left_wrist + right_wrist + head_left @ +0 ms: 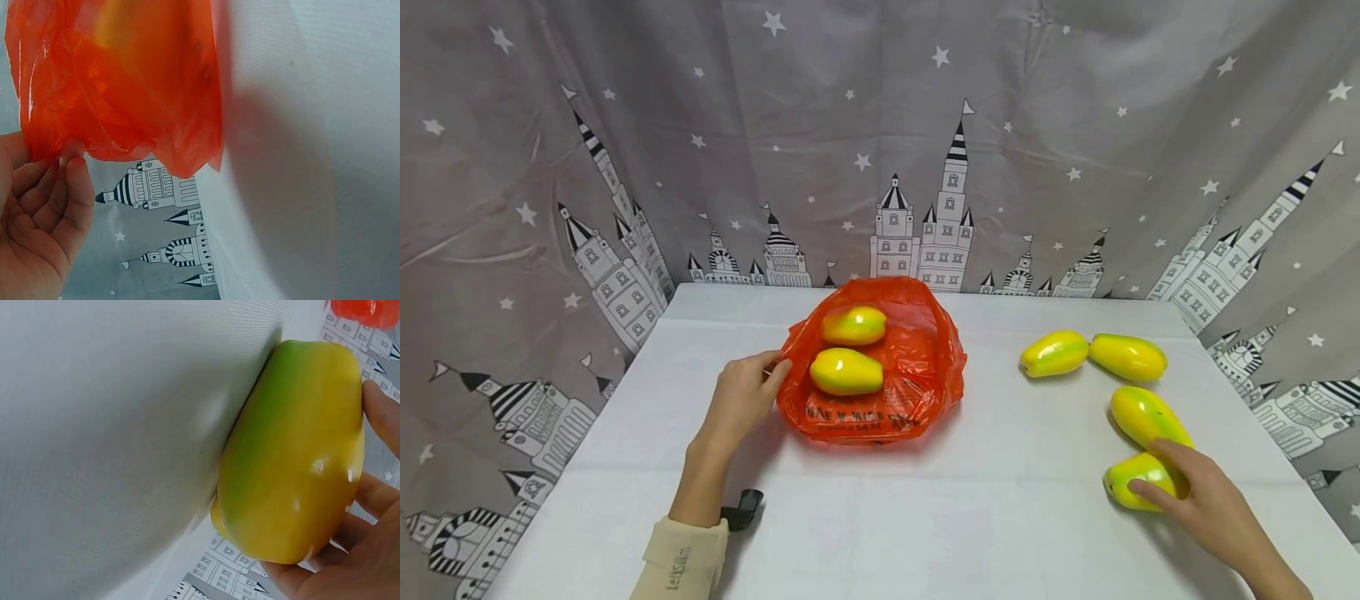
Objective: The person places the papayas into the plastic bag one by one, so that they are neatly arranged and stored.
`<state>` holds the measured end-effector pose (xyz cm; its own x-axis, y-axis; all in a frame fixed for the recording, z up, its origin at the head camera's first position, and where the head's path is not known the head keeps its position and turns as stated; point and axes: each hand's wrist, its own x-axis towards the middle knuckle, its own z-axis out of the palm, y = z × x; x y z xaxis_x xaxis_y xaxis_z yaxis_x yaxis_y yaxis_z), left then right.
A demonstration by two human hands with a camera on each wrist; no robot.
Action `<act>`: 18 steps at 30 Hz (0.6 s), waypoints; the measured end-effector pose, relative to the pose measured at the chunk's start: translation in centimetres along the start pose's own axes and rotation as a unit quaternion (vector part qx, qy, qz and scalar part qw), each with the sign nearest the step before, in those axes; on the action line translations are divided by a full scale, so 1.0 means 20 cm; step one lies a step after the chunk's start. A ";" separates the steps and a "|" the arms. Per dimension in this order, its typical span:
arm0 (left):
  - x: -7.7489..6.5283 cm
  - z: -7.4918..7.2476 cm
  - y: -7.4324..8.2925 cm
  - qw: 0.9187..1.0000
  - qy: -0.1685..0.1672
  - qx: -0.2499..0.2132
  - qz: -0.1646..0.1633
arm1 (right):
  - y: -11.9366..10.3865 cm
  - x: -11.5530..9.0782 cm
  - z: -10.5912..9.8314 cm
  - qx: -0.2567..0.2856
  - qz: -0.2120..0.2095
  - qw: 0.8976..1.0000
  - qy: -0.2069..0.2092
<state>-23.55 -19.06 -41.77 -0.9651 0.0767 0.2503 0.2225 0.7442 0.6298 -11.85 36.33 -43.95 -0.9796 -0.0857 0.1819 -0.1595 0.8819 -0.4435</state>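
A red plastic bag (951,367) lies with its mouth spread wide, and two yellow-green papayas (847,372) rest inside it. At its left rim, my left hand (741,392) pinches the thin plastic between thumb and fingers; the left wrist view shows the red film (144,106) gathered at the fingertips. Far to the right, my right hand (1206,500) grips a papaya (1138,479) on the table, thumb on the near side and fingers over the far side. In the right wrist view that papaya (294,456) has a green stripe, and the fingers curl around it.
Just beyond the right hand lies another papaya (1146,415). Two more papayas, one on the left (1055,354) and one on the right (1127,357), lie end to end farther back. A white cloth covers the table (925,508); a grey castle-print curtain (820,125) hangs behind.
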 end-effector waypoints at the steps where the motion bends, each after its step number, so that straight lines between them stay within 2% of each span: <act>1: 0.00 0.00 0.00 1.000 0.001 0.000 0.000 | 0.00 0.00 0.00 -0.002 -0.004 1.000 0.002; 8: 0.00 0.00 0.00 1.000 0.002 0.001 0.006 | 0.02 -0.02 0.01 -0.005 -0.053 0.998 0.026; 14: 0.00 0.00 0.01 1.000 0.006 0.006 0.008 | 0.02 -0.05 0.00 -0.005 -0.027 1.000 -0.015; 18: 0.00 0.00 0.01 1.000 0.004 0.005 0.007 | 0.02 -0.05 0.00 -0.008 -0.020 0.999 -0.023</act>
<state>-23.53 -18.90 -41.54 -0.9607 0.0815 0.2653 0.2344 0.7502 0.6182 -10.86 36.67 -44.32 -0.9770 -0.1426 0.1587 -0.1977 0.8850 -0.4216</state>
